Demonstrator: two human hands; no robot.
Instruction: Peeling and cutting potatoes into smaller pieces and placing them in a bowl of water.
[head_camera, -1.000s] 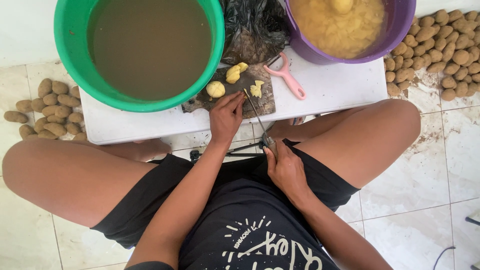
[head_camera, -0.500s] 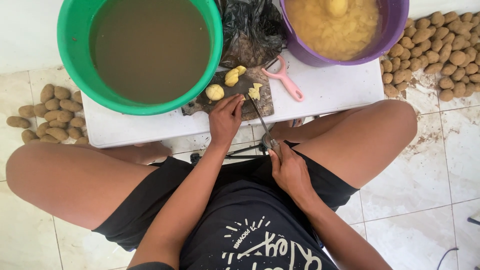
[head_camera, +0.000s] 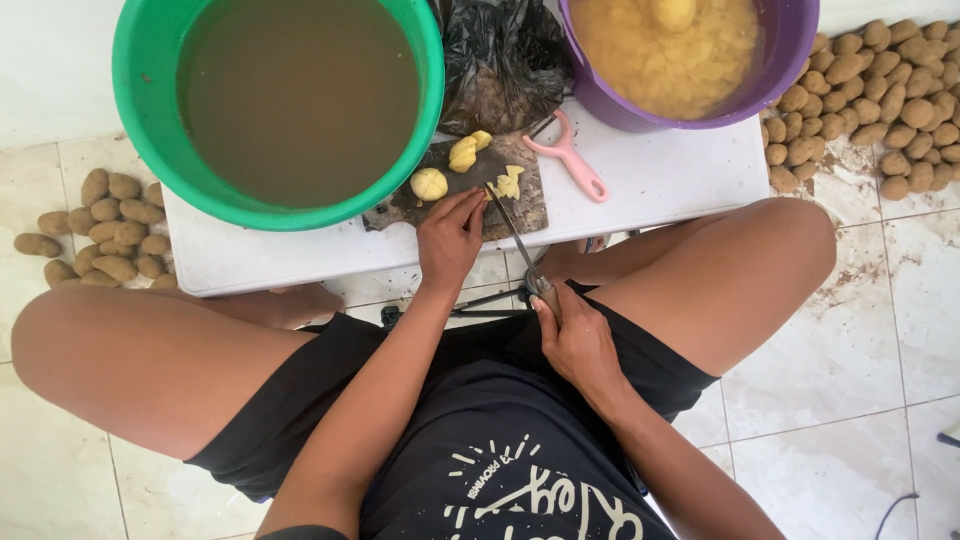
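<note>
My right hand (head_camera: 573, 340) grips the handle of a long knife (head_camera: 512, 228), whose thin blade reaches up to the dark cutting board (head_camera: 530, 205). My left hand (head_camera: 452, 238) rests on the board's near edge, its fingertips pressing a small yellow potato piece beside the blade tip. Cut pieces (head_camera: 510, 182) lie just right of the blade. A peeled half potato (head_camera: 429, 184) and peeled wedges (head_camera: 468, 149) sit further back on the board.
A green tub of murky water (head_camera: 280, 100) and a purple tub of peeled potato pieces (head_camera: 680, 50) stand on the low white table (head_camera: 660, 175). A pink peeler (head_camera: 570, 157) and a black bag (head_camera: 505, 55) lie between. Unpeeled potatoes heap on the floor, left (head_camera: 105, 225) and right (head_camera: 870, 100).
The knife blade has shifted slightly over the board beside my left fingertips. My left hand stays on the potato piece; the view has moved a little.
</note>
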